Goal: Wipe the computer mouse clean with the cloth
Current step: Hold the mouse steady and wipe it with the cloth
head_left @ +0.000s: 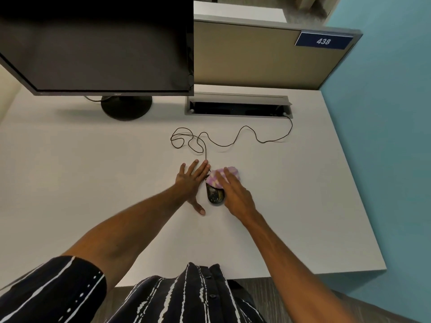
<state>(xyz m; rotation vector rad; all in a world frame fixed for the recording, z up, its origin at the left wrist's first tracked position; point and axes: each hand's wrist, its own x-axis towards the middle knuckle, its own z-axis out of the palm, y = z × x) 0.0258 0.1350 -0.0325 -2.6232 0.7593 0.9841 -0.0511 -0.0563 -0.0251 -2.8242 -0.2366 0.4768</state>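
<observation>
A black wired computer mouse (215, 194) lies on the white desk (93, 171), its front half covered by a pink and white checked cloth (231, 172). My right hand (235, 194) rests on top of the cloth, fingers pressing it onto the mouse. My left hand (192, 180) lies flat on the desk just left of the mouse, fingers spread, its fingertips beside the mouse's front. The mouse's thin black cable (233, 141) loops away toward the back of the desk.
A black monitor (98, 47) on a round stand (127, 107) stands at the back left. A grey cable hatch (238, 95) sits open at the back middle. A partition with a sign reading 438 (323, 40) closes the back. The desk's right edge (349, 183) meets a teal wall.
</observation>
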